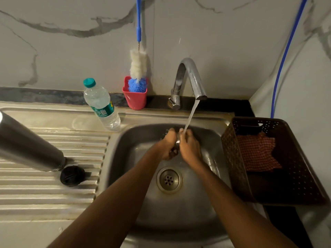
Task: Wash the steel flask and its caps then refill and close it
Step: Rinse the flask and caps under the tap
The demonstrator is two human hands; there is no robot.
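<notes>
Forearms point(125, 194): both reach into the sink point(136, 135); my hands meet under the stream point(191, 113).
Left hand point(168, 146): curled round a small piece, of which only a steel glint and a dark part show between my palms. I take it for a cap point(177, 142).
Right hand point(190, 149): fingers wrapped over the same cap from the other side, with water striking near the fingertips.
Flask point(30, 144): on the drainboard point(53, 194), well apart from my hands, one end on the ribs. I cannot tell which end.
Black cap point(72, 175): on the drainboard just beside the flask's lower end, not in hand.
Progress: washing stage, by my reckoning, with one cap under water. I cannot tell whether the flask and black cap are washed. Refilling and closing remain.
Tap point(189, 76): running.
Bottle point(101, 104): clear plastic with a teal lid on and water inside, at the sink's back-left corner.
Pink cup point(137, 100): holds a brush point(138, 68) head-down, its handle up the wall.
Basket point(232, 158): brown, right of the sink, with a red checked cloth point(258, 153) inside.
</notes>
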